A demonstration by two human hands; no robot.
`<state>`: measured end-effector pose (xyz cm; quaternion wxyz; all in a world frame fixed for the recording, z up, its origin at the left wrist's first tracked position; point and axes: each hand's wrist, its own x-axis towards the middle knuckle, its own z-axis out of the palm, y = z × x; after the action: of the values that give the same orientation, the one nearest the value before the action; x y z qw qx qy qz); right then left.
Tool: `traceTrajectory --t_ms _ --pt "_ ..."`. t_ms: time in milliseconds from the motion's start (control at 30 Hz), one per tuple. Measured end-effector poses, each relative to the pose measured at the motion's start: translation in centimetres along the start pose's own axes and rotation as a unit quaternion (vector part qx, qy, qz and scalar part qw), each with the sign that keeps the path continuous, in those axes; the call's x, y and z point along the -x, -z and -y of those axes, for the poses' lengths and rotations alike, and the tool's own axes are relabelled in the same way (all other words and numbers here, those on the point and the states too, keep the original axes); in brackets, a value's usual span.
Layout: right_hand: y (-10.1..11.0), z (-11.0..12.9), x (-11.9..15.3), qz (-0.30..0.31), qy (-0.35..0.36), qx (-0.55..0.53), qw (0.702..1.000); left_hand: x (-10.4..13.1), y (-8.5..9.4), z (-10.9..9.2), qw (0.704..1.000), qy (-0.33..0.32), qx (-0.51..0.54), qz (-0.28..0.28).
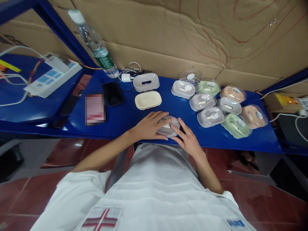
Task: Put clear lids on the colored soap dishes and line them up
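- The left hand grasps the left end of a grey box with a clear cover, palm down, the thumb along the side next to the body and the fingers reaching over the top and the far side
- The right hand grasps the right end of the same box from the right, fingers spread apart, one fingertip at the far right corner, another on the cover, the thumb at the near side
- How hard either hand presses cannot be told
- The box lies flat by the front edge of the blue desk, about midway along it, close before the white shirt
- The left forearm comes in at a low slant from the left, elbow out wide; the right forearm rises more steeply, elbow closer to the body
- Beyond the left hand stand a cream tray and, nearer the back edge, a grey piece with a dark slot
- Toward the right edge sits a group of covered boxes in grey, green and pink
- Toward the left edge lie a phone and a pixelated packet, with a water bottle upright at the back edge
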<state>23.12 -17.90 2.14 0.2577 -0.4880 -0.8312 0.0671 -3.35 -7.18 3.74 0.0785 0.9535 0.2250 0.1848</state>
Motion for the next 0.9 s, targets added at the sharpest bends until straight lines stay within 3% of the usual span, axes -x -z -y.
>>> traceTrajectory --t_ms 333,900 --pt "-0.1 -0.1 0.6 -0.03 0.001 0.005 1.0 -0.8 1.2 -1.3 0.998 0.011 -0.048 0.041" --pt "0.1 0.5 0.4 0.007 0.002 0.0 1.0 0.8 -0.8 -1.0 0.999 0.029 -0.017 -0.034"
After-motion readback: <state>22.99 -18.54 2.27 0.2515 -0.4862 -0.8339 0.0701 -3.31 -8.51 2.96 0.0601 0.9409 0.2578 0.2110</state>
